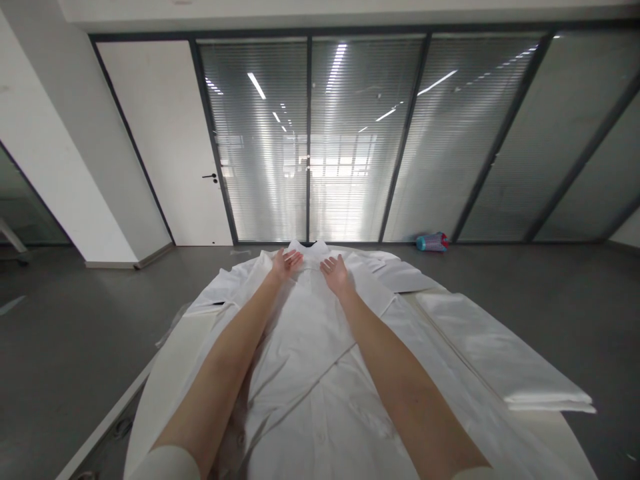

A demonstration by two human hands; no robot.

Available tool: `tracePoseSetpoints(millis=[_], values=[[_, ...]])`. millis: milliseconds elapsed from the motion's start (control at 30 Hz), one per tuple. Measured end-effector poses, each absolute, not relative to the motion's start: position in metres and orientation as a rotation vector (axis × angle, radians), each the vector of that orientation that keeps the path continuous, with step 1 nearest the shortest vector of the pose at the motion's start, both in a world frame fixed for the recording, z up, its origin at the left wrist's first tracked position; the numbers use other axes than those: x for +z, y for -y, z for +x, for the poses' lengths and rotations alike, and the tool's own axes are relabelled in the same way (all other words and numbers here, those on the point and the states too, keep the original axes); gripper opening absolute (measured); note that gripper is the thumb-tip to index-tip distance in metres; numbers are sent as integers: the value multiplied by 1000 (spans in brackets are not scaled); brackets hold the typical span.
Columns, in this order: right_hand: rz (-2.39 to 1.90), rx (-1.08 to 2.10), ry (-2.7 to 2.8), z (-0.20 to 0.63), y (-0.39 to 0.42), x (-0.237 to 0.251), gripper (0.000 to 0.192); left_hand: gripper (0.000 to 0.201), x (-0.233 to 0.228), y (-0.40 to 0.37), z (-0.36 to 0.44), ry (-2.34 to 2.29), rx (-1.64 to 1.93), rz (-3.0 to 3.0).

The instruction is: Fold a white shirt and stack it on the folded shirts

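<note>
A white shirt point(310, 373) lies spread flat on a white table point(165, 373), its collar point(306, 253) at the far end. My left hand point(285, 264) rests open and flat on the shirt just left of the collar. My right hand point(336, 273) lies open on the shirt just right of the collar. Both arms stretch out along the shirt's front. Neither hand holds anything.
A folded white cloth stack point(505, 360) lies on the table's right side. Beyond the table are grey floor, a glass wall with blinds point(350, 140), a white door point(170, 147) and a small red and teal object point(433, 242) on the floor.
</note>
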State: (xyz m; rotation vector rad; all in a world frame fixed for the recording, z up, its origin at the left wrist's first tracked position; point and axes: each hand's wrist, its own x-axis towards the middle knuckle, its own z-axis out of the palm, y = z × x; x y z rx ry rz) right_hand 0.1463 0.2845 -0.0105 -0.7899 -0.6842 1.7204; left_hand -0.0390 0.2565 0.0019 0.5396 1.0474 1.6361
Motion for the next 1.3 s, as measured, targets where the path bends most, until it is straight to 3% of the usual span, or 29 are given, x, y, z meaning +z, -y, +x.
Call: tracePoseSetpoints(millis=[200,400,733,933,1133,1300], values=[[-579,1934,746,138,-282,-1,65,59,-9,-251,-19,-853,1558,331],[-818,1717,701,134,-293,-7,74,77,-10,-250,-38,-813,1632,235],[-869,1466,769,144,-296,-11,59,63,-10,-245,-38,-698,1671,196],[-769,1726,658,142,-291,-14,63,57,-9,-242,-41,-682,1578,264],[-770,1586,538,141,-292,-10,56,54,-7,-238,-44,-691,1593,272],[-666,1810,569,142,-284,-8,60,58,-7,-238,-44,-715,1537,288]])
